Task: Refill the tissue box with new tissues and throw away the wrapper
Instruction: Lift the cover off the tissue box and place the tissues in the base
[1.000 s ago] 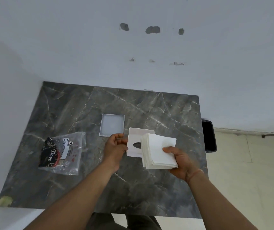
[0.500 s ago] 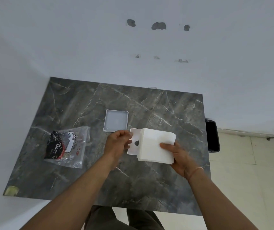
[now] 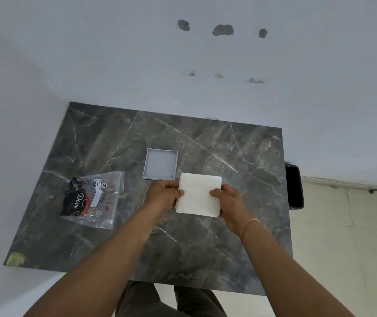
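A square stack of white tissues (image 3: 198, 195) lies flat over the white tissue box part with the oval slot, which it now hides. My left hand (image 3: 163, 195) grips the stack's left edge and my right hand (image 3: 228, 200) grips its right edge. The other half of the tissue box, a shallow grey-white square tray (image 3: 160, 164), lies open on the table just beyond my left hand. The empty clear plastic wrapper (image 3: 92, 199) with black and red "Dove" print lies flat at the left of the table.
The dark marble table (image 3: 240, 161) stands in a corner of white walls. A black bin (image 3: 294, 186) stands on the floor beside the table's right edge. A bit of yellowish tape (image 3: 16, 258) sits at the table's near left corner.
My right hand has carried the tissue stack left and laid it over the slotted box part, which is now covered. My left hand has moved onto the stack's left edge.
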